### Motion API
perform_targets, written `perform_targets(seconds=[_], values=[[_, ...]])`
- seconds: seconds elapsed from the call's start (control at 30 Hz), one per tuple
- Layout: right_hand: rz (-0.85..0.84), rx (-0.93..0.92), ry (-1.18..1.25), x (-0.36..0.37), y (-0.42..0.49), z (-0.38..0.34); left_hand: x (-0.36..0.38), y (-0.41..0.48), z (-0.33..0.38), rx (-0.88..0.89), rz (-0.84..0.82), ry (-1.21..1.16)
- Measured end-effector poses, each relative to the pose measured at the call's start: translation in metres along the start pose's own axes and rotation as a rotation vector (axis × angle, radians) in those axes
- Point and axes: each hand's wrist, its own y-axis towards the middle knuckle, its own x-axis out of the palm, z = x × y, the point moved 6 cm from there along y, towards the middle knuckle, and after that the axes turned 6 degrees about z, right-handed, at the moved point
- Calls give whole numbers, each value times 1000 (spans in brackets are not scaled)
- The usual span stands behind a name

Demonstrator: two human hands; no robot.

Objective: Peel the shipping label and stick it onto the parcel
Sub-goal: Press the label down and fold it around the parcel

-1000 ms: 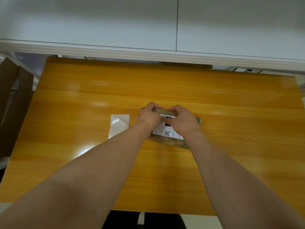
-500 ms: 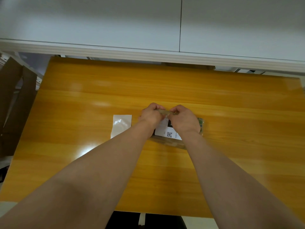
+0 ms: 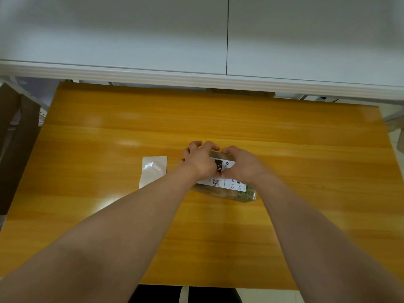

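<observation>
A small flat parcel (image 3: 244, 196) in clear wrap with green print lies near the middle of the wooden table (image 3: 306, 160). A white shipping label (image 3: 227, 183) with a black "15H" block and a QR code lies on its top. My left hand (image 3: 200, 160) presses on the label's left part with fingers curled over the parcel's far edge. Beside it, my right hand (image 3: 242, 165) presses on the label's right part. Both hands hide much of the label and the parcel's far side.
The glossy white backing sheet (image 3: 153, 170) lies flat on the table left of the parcel. Brown cardboard (image 3: 15, 136) stands off the table's left edge. A white cabinet front (image 3: 218, 40) runs along the far side.
Both hands slid from the parcel's far edge down onto the label and spread out over it. More of the label's lower part and the parcel's right end now show.
</observation>
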Motion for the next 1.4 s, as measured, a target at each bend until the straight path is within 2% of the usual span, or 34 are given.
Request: perform_targets(seconds=[0.1, 0.5, 0.7, 0.9, 1.23, 1.4], values=[[48, -6, -43, 2, 3, 2, 3, 3, -5, -9, 32, -20], [169, 128, 121, 4, 17, 12, 2, 6, -5, -86, 104, -165], [190, 200, 263, 2, 22, 14, 1, 7, -2, -91, 110, -155], [175, 250, 305, 2, 27, 16, -1, 7, -1, -111, 114, -190], [127, 183, 331, -5, 20, 12, -1, 2, -2, -75, -24, -222], [122, 97, 174, -10, 13, 16, -3, -3, -1, 18, 2, -153]])
